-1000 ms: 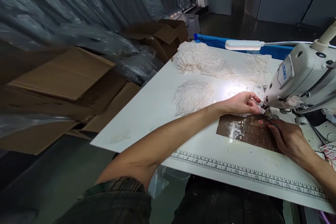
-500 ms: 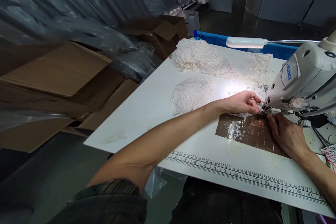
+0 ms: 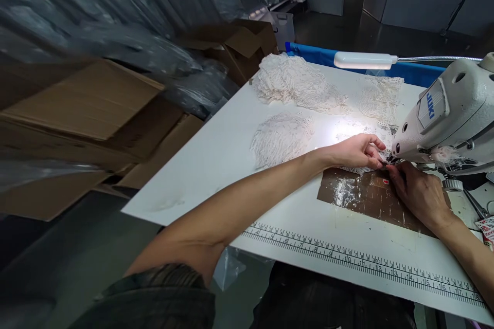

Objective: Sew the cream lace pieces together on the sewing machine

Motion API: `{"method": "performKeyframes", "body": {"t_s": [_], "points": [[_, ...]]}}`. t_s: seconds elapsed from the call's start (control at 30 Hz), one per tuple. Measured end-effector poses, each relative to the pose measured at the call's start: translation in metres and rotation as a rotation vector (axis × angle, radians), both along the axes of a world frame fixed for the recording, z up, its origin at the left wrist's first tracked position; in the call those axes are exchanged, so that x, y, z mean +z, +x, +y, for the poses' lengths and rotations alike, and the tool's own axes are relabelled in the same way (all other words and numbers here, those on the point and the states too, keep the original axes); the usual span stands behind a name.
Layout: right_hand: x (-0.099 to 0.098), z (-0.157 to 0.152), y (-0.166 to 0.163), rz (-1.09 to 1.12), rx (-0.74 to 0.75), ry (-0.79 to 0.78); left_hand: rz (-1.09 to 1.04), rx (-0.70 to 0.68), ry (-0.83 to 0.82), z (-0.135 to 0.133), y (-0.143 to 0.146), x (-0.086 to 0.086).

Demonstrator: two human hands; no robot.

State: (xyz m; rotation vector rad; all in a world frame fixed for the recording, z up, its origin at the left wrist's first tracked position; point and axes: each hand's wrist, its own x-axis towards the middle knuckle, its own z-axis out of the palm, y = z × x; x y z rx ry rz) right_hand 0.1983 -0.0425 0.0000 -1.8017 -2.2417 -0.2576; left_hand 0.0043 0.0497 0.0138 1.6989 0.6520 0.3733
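My left hand (image 3: 365, 151) lies beside the needle area of a white sewing machine (image 3: 455, 113). Its thumb and fingers are pinched on the edge of a white lace piece (image 3: 358, 169), part of which the hand covers. Close to it, my right hand (image 3: 420, 193) is closed, thumb forward, with its fingertips by the presser foot. A small, thin dark thing shows between the two hands' fingertips; its kind is too small to tell. Under the hands is a brown plate (image 3: 355, 190) with a shiny, scratched surface.
A lace heap (image 3: 283, 79), a flat lace pile (image 3: 283, 139) and more lace (image 3: 380, 95) lie on the white table (image 3: 216, 175). A lamp (image 3: 363, 60) hangs over the back edge. Scissors (image 3: 476, 204) lie at right. Cardboard boxes (image 3: 85, 97) stand left of the table.
My right hand has shifted slightly left and up, its fingertips nearer those of my left hand. The left hand has barely moved. The view has turned a little.
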Motion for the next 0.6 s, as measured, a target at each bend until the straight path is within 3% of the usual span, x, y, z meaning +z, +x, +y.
{"method": "performKeyframes", "body": {"t_s": [0.23, 0.37, 0.5, 0.6], "points": [[-0.009, 0.007, 0.016, 0.064, 0.097, -0.047, -0.02, 0.027, -0.005, 0.0, 0.003, -0.007], [0.001, 0.005, 0.003, 0.058, 0.024, -0.066, -0.01, 0.04, -0.028, -0.002, 0.003, -0.007], [0.016, -0.01, 0.0, 0.192, 0.093, -0.124, 0.05, -0.054, 0.114, -0.015, -0.007, 0.023], [0.024, -0.026, 0.015, 0.286, 0.218, -0.178, 0.21, -0.117, 0.458, -0.024, -0.017, 0.055]]}}
